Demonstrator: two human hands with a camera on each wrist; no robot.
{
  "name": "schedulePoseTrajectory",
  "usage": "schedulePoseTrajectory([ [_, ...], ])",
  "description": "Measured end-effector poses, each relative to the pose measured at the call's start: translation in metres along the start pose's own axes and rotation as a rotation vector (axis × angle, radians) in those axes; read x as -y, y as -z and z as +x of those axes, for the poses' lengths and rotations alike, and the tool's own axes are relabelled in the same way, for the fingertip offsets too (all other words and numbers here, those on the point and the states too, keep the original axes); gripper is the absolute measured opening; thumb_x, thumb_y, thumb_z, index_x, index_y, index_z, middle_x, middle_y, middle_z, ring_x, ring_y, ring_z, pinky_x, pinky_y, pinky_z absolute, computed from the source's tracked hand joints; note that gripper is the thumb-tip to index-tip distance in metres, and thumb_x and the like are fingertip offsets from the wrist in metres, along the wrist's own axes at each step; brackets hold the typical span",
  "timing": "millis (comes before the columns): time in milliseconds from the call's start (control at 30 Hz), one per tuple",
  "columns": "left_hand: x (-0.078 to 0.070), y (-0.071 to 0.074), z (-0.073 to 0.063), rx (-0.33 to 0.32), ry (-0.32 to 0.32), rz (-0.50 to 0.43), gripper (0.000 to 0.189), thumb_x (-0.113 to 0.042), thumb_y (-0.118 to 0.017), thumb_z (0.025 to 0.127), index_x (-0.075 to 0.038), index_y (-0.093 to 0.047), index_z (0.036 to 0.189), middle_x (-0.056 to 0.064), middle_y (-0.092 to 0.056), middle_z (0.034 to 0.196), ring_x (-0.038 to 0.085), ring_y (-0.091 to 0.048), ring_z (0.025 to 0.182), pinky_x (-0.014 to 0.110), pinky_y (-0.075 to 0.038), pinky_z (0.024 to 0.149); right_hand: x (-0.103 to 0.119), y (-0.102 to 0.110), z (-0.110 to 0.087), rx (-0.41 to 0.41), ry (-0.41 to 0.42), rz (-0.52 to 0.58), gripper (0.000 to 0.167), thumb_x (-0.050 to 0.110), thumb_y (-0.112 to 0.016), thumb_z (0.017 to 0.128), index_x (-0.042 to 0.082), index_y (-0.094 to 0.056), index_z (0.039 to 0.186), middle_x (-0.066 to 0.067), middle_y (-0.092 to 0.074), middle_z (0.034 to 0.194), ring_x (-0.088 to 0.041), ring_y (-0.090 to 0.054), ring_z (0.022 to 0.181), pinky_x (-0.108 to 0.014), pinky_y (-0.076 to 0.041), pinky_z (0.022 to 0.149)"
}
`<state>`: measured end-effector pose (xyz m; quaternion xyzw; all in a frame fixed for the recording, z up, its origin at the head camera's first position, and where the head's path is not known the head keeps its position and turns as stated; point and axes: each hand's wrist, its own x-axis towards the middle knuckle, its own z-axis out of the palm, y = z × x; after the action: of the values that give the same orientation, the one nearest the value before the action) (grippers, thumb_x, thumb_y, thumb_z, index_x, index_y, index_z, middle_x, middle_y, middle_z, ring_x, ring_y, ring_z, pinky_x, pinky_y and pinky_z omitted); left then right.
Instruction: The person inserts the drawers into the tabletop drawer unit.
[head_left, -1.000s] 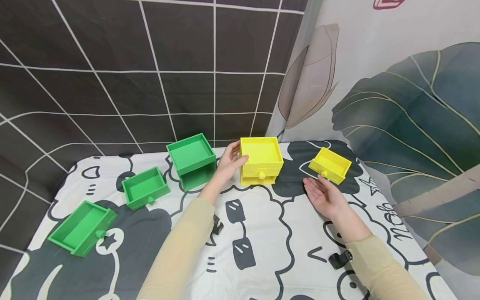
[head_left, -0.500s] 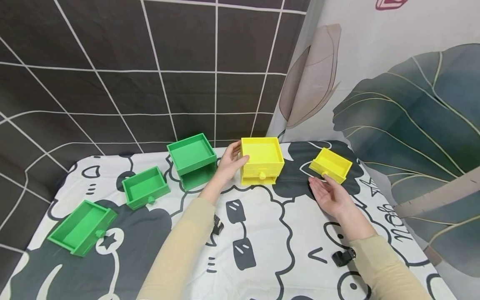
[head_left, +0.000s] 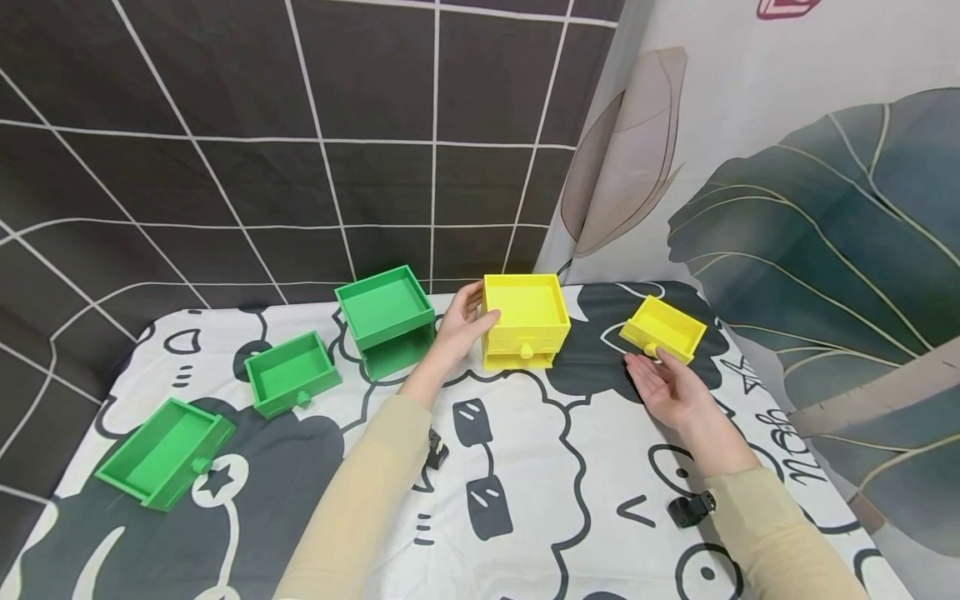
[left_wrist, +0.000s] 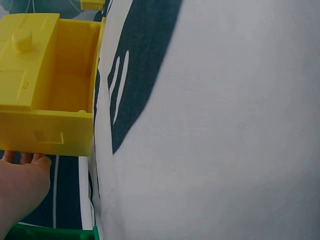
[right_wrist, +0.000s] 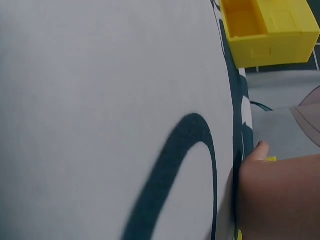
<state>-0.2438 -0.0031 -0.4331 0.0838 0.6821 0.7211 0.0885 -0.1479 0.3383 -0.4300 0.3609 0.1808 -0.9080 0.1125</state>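
Observation:
A small yellow cabinet (head_left: 525,321) with a shallow open top stands at the back middle of the table. One knobbed drawer sits in its upper slot, and the lower slot is a hollow, plain in the left wrist view. My left hand (head_left: 457,329) rests its fingers against the cabinet's left side, thumb near the front corner. Farther right lies a loose yellow drawer (head_left: 663,327), its round knob facing me. My right hand (head_left: 671,396) is just in front of that drawer, palm turned up with fingers extended; whether it touches the drawer is hard to tell.
A green cabinet (head_left: 384,308) with a hollow lower slot stands left of the yellow one. Two loose green drawers, a smaller one (head_left: 291,375) and a larger one (head_left: 167,454), lie farther left. A patterned cloth (head_left: 540,500) covers the table, with dark gridded fabric (head_left: 375,183) behind.
My right hand has moved a little to the right and toward the loose yellow drawer's knob. The left hand stays on the yellow cabinet's side.

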Motion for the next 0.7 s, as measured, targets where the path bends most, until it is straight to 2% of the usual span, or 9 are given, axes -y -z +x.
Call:
schedulePoseTrajectory([
  [367,0.0011,0.0001,-0.0001,-0.006,0.007,0.009,0.07,-0.009,-0.068,0.101,-0.004,-0.035,0.162,0.014,-0.038,0.17,0.031,-0.035,0.16,0.039,-0.028,0.137,0.005,-0.0023,0.0024,-0.041,0.011,0.008,0.029,0.025,-0.069,0.104,0.016,-0.062,0.131,-0.014,-0.082,0.107,-0.021,-0.08,0.11,-0.023,-0.055,0.113],
  [700,0.0002,0.0004,-0.0003,-0.006,0.002,0.006,0.07,-0.008,-0.067,0.101,-0.004,-0.035,0.162,0.015,-0.039,0.169,0.031,-0.036,0.159,0.039,-0.028,0.137,0.0072,-0.0059,0.0058,-0.082,0.034,0.012,0.032,0.026,-0.073,0.102,0.02,-0.061,0.131,-0.013,-0.082,0.104,-0.015,-0.076,0.119,-0.022,-0.054,0.114],
])
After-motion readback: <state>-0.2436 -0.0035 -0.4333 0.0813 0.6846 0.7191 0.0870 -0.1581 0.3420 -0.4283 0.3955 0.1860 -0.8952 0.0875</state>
